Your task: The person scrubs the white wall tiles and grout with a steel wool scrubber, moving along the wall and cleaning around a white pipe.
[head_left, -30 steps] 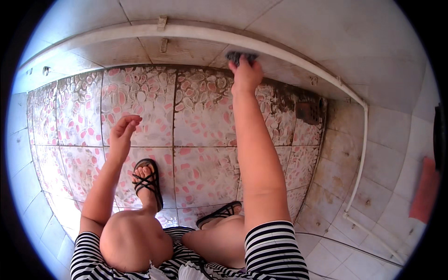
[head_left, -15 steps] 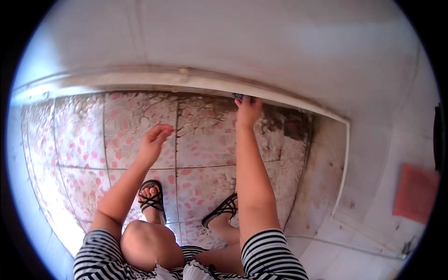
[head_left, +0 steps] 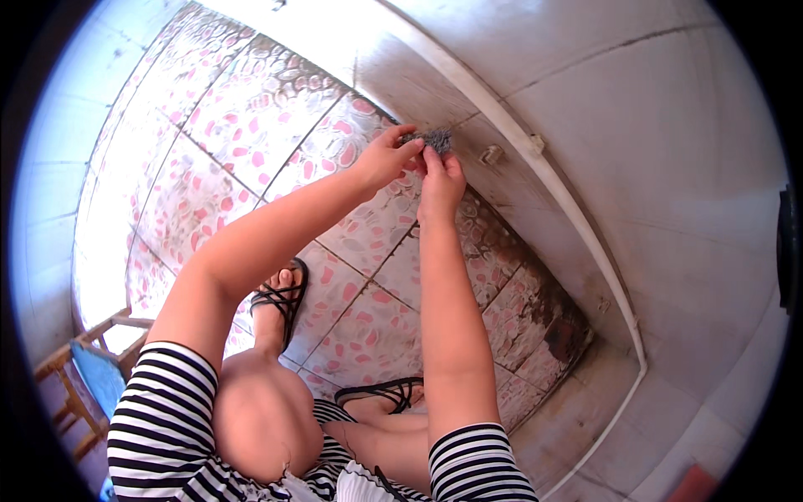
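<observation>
A grey, frizzy steel wool scrubber (head_left: pixel 438 140) is pinched between my two hands, off the floor and close to the base of the wall. My left hand (head_left: pixel 388 159) grips its left side with thumb and fingers. From below, my right hand (head_left: pixel 442 186) closes its fingertips on the same scrubber. Under both hands lies the tiled floor (head_left: pixel 335 217), white with pink pebble-like patches. Part of the scrubber is hidden behind my fingers.
A white pipe (head_left: pixel 577 209) runs along the tiled wall, with a small bracket (head_left: pixel 491 155) below it. Dark grime and a brownish square patch (head_left: pixel 565 340) mark the right floor corner. My sandalled feet stand close by. A wooden stool-like frame (head_left: pixel 60 360) is at lower left.
My view has turned left. My right hand has come away from the wall's foot with the scrubber, and my left hand, empty before, has joined it and taken hold.
</observation>
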{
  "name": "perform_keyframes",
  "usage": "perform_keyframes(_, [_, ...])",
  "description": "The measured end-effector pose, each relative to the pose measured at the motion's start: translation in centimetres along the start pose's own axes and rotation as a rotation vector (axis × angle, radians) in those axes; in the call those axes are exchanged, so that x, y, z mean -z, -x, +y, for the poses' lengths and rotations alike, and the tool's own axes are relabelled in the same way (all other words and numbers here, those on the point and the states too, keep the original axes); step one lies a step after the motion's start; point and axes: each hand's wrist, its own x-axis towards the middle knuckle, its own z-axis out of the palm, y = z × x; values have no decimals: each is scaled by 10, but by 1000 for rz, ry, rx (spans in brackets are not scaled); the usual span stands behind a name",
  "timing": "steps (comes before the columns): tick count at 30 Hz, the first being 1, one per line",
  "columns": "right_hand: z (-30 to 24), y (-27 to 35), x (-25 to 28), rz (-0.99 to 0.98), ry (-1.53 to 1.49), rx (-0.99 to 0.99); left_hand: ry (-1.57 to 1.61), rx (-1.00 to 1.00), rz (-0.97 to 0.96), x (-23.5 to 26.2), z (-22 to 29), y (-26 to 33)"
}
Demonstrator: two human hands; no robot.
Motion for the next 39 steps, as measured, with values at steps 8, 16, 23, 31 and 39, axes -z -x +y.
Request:
perform_keyframes(8, [-42, 12, -12, -82, -335, 0, 243, -205, 181, -35, 19, -5])
perform_keyframes(16, [-63, -6, -36, 192, -271, 24, 301, -541, 411, -59, 28, -19])
perform_keyframes(23, [-22, -33, -44, 298, -184, 72, -159, -477, 537, -28, 3, -51])
perform_keyframes(31, [-46, -19, -47, 160, -130, 45, 2, -365, 356, -31, 47, -10])
perform_keyframes(39, [17, -70, -16, 131, -67, -107, -80, -181, 380, -15, 0, -49])
